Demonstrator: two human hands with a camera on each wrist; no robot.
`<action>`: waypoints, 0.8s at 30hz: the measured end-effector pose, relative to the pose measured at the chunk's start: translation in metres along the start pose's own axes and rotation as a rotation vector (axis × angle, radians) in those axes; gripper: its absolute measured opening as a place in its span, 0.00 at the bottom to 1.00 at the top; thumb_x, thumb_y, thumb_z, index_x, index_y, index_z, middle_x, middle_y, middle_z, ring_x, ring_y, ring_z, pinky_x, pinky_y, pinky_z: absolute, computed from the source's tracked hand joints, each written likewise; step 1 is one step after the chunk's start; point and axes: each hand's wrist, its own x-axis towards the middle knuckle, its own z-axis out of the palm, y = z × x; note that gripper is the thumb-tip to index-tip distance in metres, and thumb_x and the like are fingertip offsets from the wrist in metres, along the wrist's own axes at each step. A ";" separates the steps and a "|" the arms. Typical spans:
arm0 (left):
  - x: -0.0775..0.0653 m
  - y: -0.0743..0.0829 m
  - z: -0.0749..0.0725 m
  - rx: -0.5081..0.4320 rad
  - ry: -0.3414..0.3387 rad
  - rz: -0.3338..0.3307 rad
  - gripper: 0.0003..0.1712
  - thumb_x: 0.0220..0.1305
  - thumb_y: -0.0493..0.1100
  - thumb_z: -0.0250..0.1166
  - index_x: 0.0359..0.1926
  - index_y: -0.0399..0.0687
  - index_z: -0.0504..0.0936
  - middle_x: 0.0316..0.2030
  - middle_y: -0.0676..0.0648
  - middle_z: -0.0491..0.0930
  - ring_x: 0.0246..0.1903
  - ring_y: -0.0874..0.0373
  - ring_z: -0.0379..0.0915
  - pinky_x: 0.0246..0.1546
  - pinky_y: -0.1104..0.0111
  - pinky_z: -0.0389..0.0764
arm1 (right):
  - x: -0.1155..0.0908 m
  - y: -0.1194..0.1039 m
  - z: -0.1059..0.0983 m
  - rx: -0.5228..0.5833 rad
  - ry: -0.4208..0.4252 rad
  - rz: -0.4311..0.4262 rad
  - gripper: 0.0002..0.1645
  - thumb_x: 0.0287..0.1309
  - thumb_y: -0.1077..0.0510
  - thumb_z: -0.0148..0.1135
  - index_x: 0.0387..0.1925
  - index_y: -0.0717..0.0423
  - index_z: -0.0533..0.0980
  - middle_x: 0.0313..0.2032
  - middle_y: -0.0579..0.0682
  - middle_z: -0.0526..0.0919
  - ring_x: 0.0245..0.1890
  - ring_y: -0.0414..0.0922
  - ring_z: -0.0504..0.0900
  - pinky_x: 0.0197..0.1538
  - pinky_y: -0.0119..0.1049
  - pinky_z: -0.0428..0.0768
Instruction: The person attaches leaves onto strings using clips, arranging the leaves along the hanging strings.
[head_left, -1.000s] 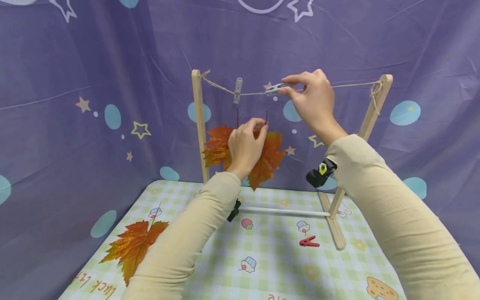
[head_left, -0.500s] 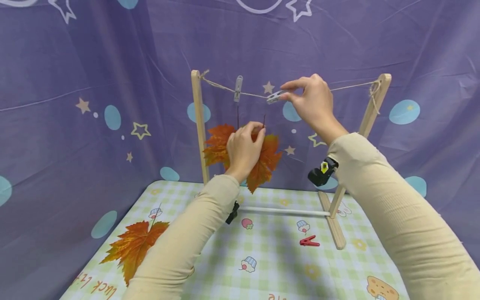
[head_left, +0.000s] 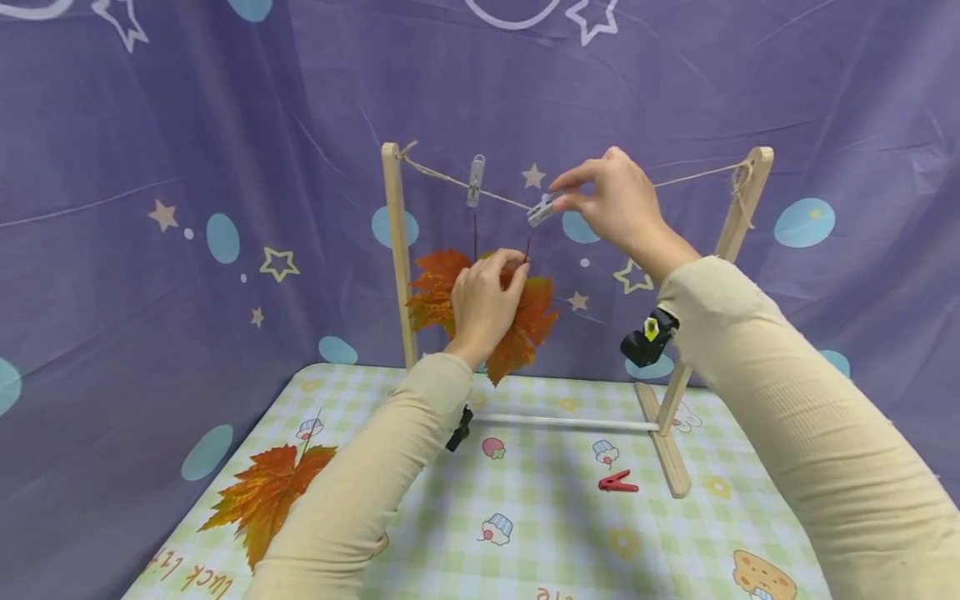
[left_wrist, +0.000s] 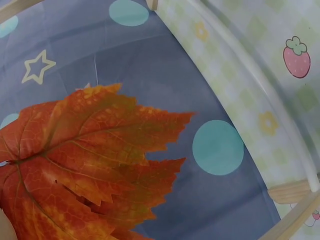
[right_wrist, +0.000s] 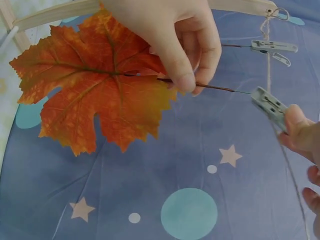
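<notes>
My left hand (head_left: 487,304) pinches the stem of an orange maple leaf (head_left: 521,337) between thumb and forefinger, the thin stem pointing up. In the right wrist view the stem tip reaches right to the mouth of a grey clothespin (right_wrist: 270,106). My right hand (head_left: 618,208) pinches this clothespin by its handles, tilted, on the sagging twine (head_left: 504,199). To its left another grey clothespin (head_left: 476,181) sits upright on the twine. A second leaf (head_left: 433,292) hangs under it by its stem, partly hidden behind my left hand.
The twine is tied between two wooden posts (head_left: 397,250) of a stand with a white crossbar (head_left: 562,422). On the checked tablecloth (head_left: 570,533) lie a third maple leaf (head_left: 270,492), left, and a red clothespin (head_left: 618,482), right. A purple curtain (head_left: 225,100) hangs behind.
My right hand has lowered and moved slightly left with the clothespin, which tilts more steeply and pulls the twine down. My left hand has shifted slightly down and left with its leaf.
</notes>
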 end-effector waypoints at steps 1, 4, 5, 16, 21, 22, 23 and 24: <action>0.000 0.000 0.000 0.000 0.001 0.006 0.10 0.69 0.50 0.64 0.46 0.54 0.86 0.37 0.54 0.86 0.35 0.58 0.79 0.42 0.65 0.74 | 0.000 -0.001 -0.001 -0.002 -0.028 0.001 0.15 0.60 0.51 0.70 0.47 0.51 0.87 0.39 0.56 0.77 0.36 0.50 0.66 0.35 0.42 0.64; 0.001 -0.001 0.000 0.002 0.003 0.024 0.09 0.69 0.49 0.65 0.46 0.54 0.86 0.35 0.54 0.85 0.34 0.58 0.78 0.40 0.66 0.73 | 0.001 -0.003 -0.004 -0.002 -0.098 0.006 0.15 0.61 0.53 0.68 0.48 0.52 0.86 0.41 0.57 0.76 0.39 0.51 0.67 0.37 0.43 0.65; 0.001 -0.001 -0.001 0.001 0.000 0.029 0.09 0.69 0.49 0.65 0.46 0.54 0.86 0.35 0.55 0.85 0.33 0.59 0.78 0.39 0.66 0.73 | 0.001 -0.004 -0.005 -0.004 -0.119 0.007 0.15 0.62 0.53 0.68 0.49 0.52 0.86 0.42 0.57 0.75 0.40 0.51 0.67 0.37 0.43 0.65; -0.002 -0.001 -0.001 0.008 -0.011 0.061 0.10 0.70 0.50 0.64 0.46 0.54 0.86 0.33 0.55 0.85 0.29 0.60 0.76 0.37 0.67 0.71 | 0.004 -0.012 -0.014 -0.083 -0.183 -0.068 0.15 0.61 0.54 0.69 0.49 0.51 0.86 0.42 0.53 0.80 0.41 0.51 0.69 0.40 0.43 0.68; -0.001 0.000 -0.003 0.012 -0.010 0.060 0.11 0.71 0.51 0.62 0.47 0.54 0.86 0.35 0.54 0.85 0.30 0.59 0.76 0.37 0.67 0.72 | 0.006 -0.016 -0.017 -0.116 -0.229 -0.067 0.17 0.63 0.53 0.67 0.52 0.51 0.84 0.47 0.54 0.82 0.46 0.52 0.71 0.44 0.46 0.70; -0.001 0.000 -0.003 0.011 -0.010 0.058 0.11 0.71 0.51 0.62 0.47 0.54 0.86 0.35 0.54 0.85 0.30 0.59 0.76 0.37 0.67 0.72 | 0.006 -0.017 -0.017 -0.107 -0.238 -0.061 0.18 0.64 0.54 0.66 0.54 0.52 0.83 0.49 0.54 0.82 0.46 0.52 0.72 0.44 0.47 0.71; -0.001 0.001 -0.004 0.011 -0.009 0.055 0.12 0.71 0.51 0.62 0.47 0.54 0.86 0.35 0.54 0.85 0.30 0.59 0.77 0.37 0.67 0.72 | 0.005 -0.017 -0.018 -0.093 -0.245 -0.053 0.19 0.64 0.54 0.66 0.55 0.53 0.83 0.50 0.55 0.82 0.46 0.53 0.73 0.44 0.47 0.72; 0.000 0.001 -0.004 0.011 -0.007 0.051 0.12 0.71 0.51 0.62 0.48 0.54 0.86 0.36 0.54 0.85 0.31 0.59 0.77 0.38 0.67 0.72 | 0.005 -0.017 -0.018 -0.079 -0.254 -0.044 0.20 0.65 0.54 0.65 0.57 0.53 0.81 0.52 0.55 0.81 0.47 0.53 0.73 0.45 0.47 0.72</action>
